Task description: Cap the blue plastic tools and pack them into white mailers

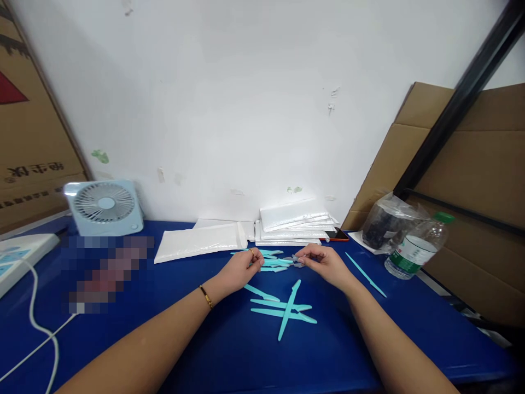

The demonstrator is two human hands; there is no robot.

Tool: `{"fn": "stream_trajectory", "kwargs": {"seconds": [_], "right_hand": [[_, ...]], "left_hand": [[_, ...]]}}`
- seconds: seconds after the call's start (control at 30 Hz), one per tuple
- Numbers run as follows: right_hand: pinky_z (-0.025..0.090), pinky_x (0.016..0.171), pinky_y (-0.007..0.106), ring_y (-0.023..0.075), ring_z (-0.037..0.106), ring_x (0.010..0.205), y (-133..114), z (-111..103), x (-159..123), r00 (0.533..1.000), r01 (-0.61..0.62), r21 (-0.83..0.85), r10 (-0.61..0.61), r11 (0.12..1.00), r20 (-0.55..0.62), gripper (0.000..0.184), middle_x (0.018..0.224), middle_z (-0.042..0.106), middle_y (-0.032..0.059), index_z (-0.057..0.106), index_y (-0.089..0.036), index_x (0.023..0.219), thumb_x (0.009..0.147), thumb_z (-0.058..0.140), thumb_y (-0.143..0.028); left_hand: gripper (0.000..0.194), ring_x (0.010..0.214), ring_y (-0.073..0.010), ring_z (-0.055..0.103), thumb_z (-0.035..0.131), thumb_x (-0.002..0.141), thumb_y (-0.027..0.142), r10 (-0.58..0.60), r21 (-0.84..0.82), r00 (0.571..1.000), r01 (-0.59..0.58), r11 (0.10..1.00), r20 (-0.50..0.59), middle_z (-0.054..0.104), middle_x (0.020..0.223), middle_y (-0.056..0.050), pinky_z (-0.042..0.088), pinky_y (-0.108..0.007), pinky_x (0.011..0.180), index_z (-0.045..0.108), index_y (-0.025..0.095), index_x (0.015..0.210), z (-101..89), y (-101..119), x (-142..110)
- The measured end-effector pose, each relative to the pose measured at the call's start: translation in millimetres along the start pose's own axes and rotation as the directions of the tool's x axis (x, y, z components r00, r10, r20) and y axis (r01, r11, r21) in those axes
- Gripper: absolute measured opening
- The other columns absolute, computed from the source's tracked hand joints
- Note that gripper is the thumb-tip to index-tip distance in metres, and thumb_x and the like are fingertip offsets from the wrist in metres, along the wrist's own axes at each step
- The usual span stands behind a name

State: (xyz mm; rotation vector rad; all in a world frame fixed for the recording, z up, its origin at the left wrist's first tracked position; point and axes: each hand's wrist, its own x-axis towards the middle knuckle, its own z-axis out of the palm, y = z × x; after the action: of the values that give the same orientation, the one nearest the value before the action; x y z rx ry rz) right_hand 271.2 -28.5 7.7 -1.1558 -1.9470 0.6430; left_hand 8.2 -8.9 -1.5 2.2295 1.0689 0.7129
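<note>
Slim turquoise eyebrow razors lie about on the blue table. My left hand [241,269] is closed, thumb and fingers pinched on the handle of one razor [275,263] over a small group of them. My right hand [328,264] is pinched on a small clear plastic cover [296,260] at that razor's blade end; whether the cover is on the blade I cannot tell. Closer to me, one razor [290,309] lies across two others. Another razor [262,293] is beside my left wrist, and a single razor [366,274] rests right of my right hand.
White padded mailers [293,224] are stacked by the wall, with one mailer [200,242] lying left of them. A dark phone [337,235] is partly under the stack. Right stand a water bottle [418,249] and a bagged dark container [383,221]; left, a fan [105,207] and white cable [35,290].
</note>
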Motion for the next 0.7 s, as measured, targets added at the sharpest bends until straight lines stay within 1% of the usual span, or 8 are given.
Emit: {"fn": "stream_trajectory", "kwargs": {"seconds": [0.23,0.33,0.4,0.47,0.6,0.67,0.7], "right_hand": [[0.046,0.061,0.027,0.0143,0.059,0.066,-4,12,1,0.999,0.017,0.016,-0.018,1.000,0.038,0.023,0.075,0.065,0.0040,0.068,-0.018,0.090,0.080,0.059,-0.037],[0.047,0.061,0.027,0.0142,0.059,0.065,-3,9,1,1.000,0.003,0.049,-0.002,0.999,-0.010,0.021,0.076,0.065,0.0043,0.068,-0.018,0.088,0.079,0.060,-0.036],[0.048,0.061,0.027,0.0146,0.060,0.065,-2,7,1,0.999,-0.018,0.110,0.023,0.994,-0.045,0.022,0.076,0.066,0.0048,0.068,-0.017,0.087,0.077,0.063,-0.036],[0.049,0.062,0.028,0.0152,0.061,0.064,-2,8,1,0.997,-0.047,0.194,0.058,0.980,-0.054,0.023,0.073,0.067,0.0048,0.067,-0.016,0.086,0.075,0.066,-0.036],[0.051,0.062,0.030,0.0165,0.062,0.063,-8,23,3,0.993,-0.095,0.324,0.115,0.941,-0.042,0.026,0.066,0.067,0.0041,0.066,-0.016,0.085,0.071,0.069,-0.037],[0.051,0.063,0.030,0.0173,0.063,0.064,-10,30,5,0.992,-0.107,0.321,0.124,0.941,-0.033,0.027,0.067,0.067,0.0044,0.066,-0.016,0.086,0.071,0.068,-0.038],[0.050,0.063,0.030,0.0176,0.063,0.066,-11,31,6,0.992,-0.107,0.287,0.121,0.952,-0.033,0.028,0.069,0.068,0.0046,0.066,-0.016,0.088,0.072,0.067,-0.039]], "left_hand": [[0.023,0.062,-0.0126,0.050,0.039,0.087,0.036,0.009,-0.005,1.000,-0.009,1.000,0.022,0.059,0.070,0.001,0.035,-0.024,0.056,0.052,0.019,0.080,2.5,0,0],[0.023,0.062,-0.0125,0.051,0.038,0.087,0.036,0.012,-0.018,1.000,-0.012,1.000,0.008,0.059,0.070,0.001,0.036,-0.024,0.057,0.052,0.019,0.081,2.9,-1,0],[0.023,0.064,-0.0129,0.052,0.038,0.087,0.035,0.007,-0.040,1.000,-0.007,0.999,-0.004,0.059,0.071,0.001,0.037,-0.024,0.059,0.052,0.019,0.081,2.5,-1,0],[0.022,0.066,-0.0130,0.052,0.038,0.088,0.035,0.005,-0.070,1.000,-0.006,0.998,-0.007,0.060,0.072,0.001,0.037,-0.024,0.060,0.051,0.019,0.081,2.5,0,0],[0.019,0.066,-0.0122,0.053,0.039,0.087,0.033,0.021,-0.122,1.000,-0.021,0.992,0.000,0.061,0.073,0.001,0.038,-0.023,0.060,0.051,0.019,0.082,4.7,4,0],[0.018,0.066,-0.0121,0.053,0.039,0.088,0.032,0.035,-0.103,0.999,-0.036,0.994,-0.012,0.060,0.074,0.001,0.039,-0.023,0.061,0.051,0.019,0.082,6.6,3,0],[0.019,0.066,-0.0122,0.053,0.039,0.088,0.032,0.039,-0.074,0.999,-0.040,0.996,-0.020,0.060,0.073,0.001,0.039,-0.023,0.061,0.051,0.019,0.082,7.4,2,0]]}}
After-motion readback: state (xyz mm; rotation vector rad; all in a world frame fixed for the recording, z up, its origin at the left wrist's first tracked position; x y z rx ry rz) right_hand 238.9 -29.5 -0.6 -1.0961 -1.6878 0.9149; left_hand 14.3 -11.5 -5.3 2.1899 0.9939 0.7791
